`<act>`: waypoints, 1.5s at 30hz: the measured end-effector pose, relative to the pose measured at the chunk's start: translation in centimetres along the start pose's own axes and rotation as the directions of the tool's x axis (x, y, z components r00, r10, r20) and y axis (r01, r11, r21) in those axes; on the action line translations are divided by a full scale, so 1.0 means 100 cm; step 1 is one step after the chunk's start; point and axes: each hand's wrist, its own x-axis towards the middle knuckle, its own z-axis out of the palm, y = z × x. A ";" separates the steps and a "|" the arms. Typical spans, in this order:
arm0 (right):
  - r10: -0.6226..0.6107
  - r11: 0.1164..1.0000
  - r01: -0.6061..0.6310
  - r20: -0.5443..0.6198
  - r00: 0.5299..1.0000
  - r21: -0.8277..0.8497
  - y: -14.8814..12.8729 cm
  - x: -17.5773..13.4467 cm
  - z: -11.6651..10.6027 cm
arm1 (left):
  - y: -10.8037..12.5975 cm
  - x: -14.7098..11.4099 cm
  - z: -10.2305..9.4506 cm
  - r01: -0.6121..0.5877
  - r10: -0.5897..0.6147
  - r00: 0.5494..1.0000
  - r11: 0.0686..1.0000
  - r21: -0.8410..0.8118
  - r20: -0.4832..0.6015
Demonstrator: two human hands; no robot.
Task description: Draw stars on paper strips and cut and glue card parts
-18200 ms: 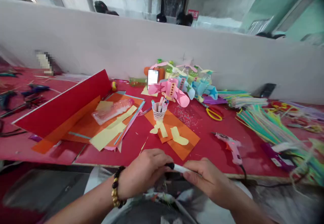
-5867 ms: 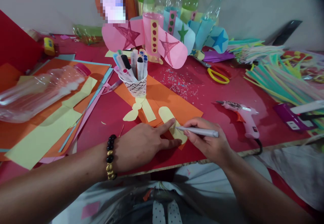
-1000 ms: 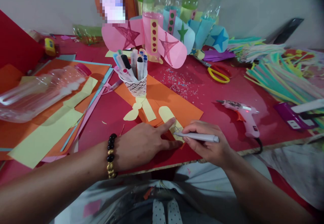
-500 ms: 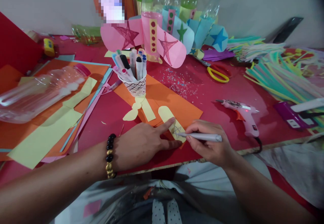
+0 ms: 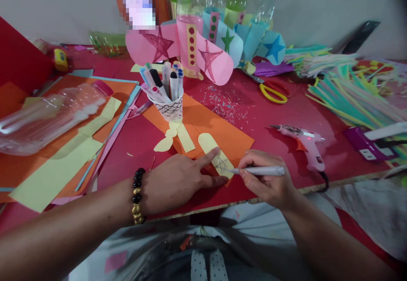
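The left hand (image 5: 178,183) presses on the yellow paper (image 5: 208,142) with finger and thumb spread, while the right hand (image 5: 269,181) pinches a pen (image 5: 265,171) beside a drawn star (image 5: 221,165).

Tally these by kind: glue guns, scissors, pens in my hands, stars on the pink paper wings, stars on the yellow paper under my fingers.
Pink glue gun: 1
Scissors: 1
Grey pen, in the right hand: 1
Dark red stars on pink paper wings: 2
Outlined star on yellow paper under the left hand: 1
Total: 6
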 end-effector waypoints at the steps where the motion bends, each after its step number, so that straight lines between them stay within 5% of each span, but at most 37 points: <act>1: 0.007 1.000 -0.007 -0.009 1.000 0.002 0.000 -0.001 0.000 | 0.000 0.000 0.000 -0.001 0.001 1.000 1.000 0.003 0.003; 45: -0.069 0.998 0.069 0.013 0.998 0.006 0.001 0.002 0.002 | 0.002 0.003 -0.010 -0.005 0.004 0.998 1.000 0.015 0.059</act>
